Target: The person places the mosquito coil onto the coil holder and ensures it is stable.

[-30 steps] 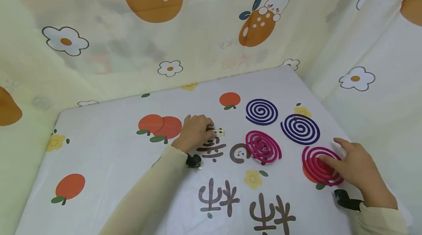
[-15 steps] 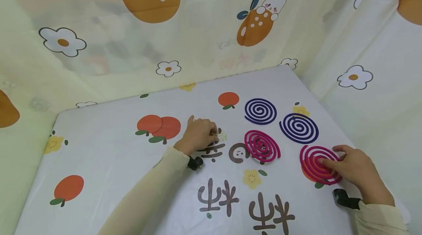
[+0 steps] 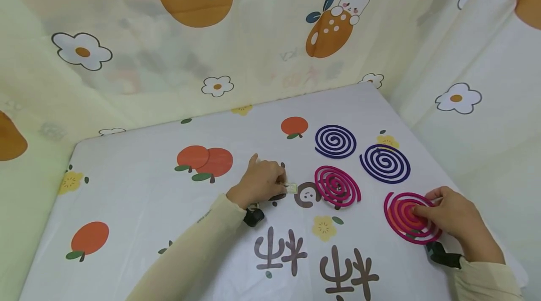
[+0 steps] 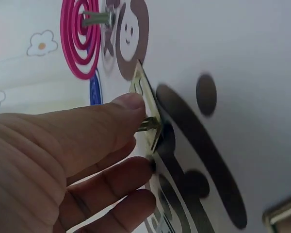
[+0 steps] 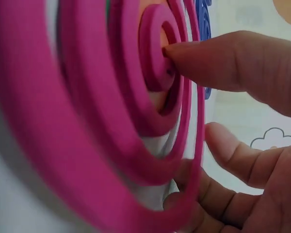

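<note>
My left hand [image 3: 263, 181] pinches a small flat metal mosquito coil stand [image 3: 291, 188] between thumb and fingers, near the middle of the table. In the left wrist view, the stand [image 4: 146, 109] is tilted, with a prong sticking out by the thumb. My right hand [image 3: 456, 214] grips a pink mosquito coil [image 3: 393, 226] at the right. In the right wrist view, the thumb presses the centre of the coil [image 5: 94, 131] while other fingers reach behind it; it looks raised off the cloth. Between the hands lies another pink coil [image 3: 338, 187], with a metal prong [image 4: 98, 19] at its centre.
Two dark blue mosquito coils [image 3: 336, 142] lie further back on the right. Another metal stand [image 4: 283, 216] is partly visible near my left wrist. A printed cloth [image 3: 143, 197] covers the table, and patterned curtains [image 3: 262, 47] stand behind and to the sides.
My left hand has moved right and nearer with the metal stand. My right hand has closed its fingers on the pink coil, which has tilted and looks lifted.
</note>
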`<state>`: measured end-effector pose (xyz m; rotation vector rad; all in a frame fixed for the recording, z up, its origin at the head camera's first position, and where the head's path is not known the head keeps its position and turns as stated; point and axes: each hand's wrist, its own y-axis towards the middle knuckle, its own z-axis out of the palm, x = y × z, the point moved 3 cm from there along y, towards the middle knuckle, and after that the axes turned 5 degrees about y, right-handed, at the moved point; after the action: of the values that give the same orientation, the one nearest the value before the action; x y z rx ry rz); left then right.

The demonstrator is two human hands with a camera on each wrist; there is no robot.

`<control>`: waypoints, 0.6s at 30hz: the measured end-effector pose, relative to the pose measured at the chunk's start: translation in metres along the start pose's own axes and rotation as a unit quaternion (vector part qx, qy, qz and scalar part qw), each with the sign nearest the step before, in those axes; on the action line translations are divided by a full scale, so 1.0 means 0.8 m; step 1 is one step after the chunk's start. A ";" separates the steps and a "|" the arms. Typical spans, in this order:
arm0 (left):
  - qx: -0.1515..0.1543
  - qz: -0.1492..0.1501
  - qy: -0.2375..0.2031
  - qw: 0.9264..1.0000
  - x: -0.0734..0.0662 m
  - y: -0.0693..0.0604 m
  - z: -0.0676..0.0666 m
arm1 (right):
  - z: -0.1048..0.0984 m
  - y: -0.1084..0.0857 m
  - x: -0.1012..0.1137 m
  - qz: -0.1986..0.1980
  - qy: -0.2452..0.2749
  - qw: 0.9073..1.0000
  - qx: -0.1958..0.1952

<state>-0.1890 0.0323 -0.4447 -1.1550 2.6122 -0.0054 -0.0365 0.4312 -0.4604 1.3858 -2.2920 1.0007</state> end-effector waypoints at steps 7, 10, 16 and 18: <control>0.013 0.022 0.010 1.000 -0.015 -0.008 0.007 | 0.010 -0.008 -0.001 -0.020 0.010 1.000 -0.002; 0.015 0.033 0.012 0.999 -0.020 -0.010 0.008 | 0.014 -0.012 0.000 -0.029 0.027 0.999 -0.003; 0.021 0.059 0.018 0.998 -0.032 -0.020 0.009 | 0.027 -0.020 0.004 -0.059 0.099 0.993 0.014; 0.017 0.068 0.027 0.997 -0.035 -0.024 0.010 | 0.031 -0.021 0.006 -0.065 0.126 0.990 0.023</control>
<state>-0.1552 0.0405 -0.4434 -0.9760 2.7214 -0.0528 -0.0217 0.4060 -0.4688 1.3240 -1.9823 1.1215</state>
